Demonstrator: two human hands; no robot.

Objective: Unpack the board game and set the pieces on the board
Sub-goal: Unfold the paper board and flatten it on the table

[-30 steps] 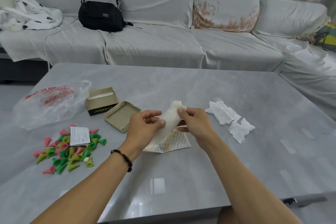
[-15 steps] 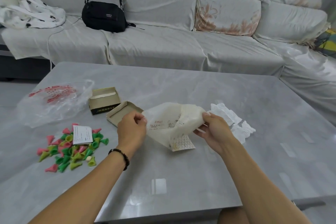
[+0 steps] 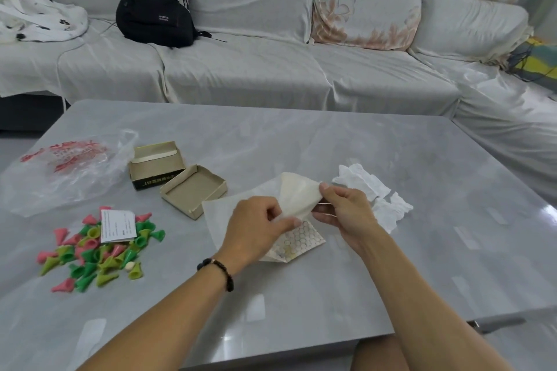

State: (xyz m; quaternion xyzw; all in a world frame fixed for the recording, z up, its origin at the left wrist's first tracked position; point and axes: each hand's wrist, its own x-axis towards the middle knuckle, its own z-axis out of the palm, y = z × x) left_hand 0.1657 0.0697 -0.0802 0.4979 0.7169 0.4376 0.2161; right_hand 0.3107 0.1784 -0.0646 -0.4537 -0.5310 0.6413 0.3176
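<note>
Both hands pinch the folded board [image 3: 297, 199] near the tabletop [image 3: 331, 141] centre, left hand [image 3: 256, 227] low, right hand [image 3: 343, 211] on its upper fold. The cones [image 3: 99, 250] lie heaped near the left edge. Pulling too hard could tear the thin sheet.

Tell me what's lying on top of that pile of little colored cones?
A small white printed card rests on the far side of the cone pile. A few cones poke out around its edges; whatever lies directly beneath the card is covered.
</note>
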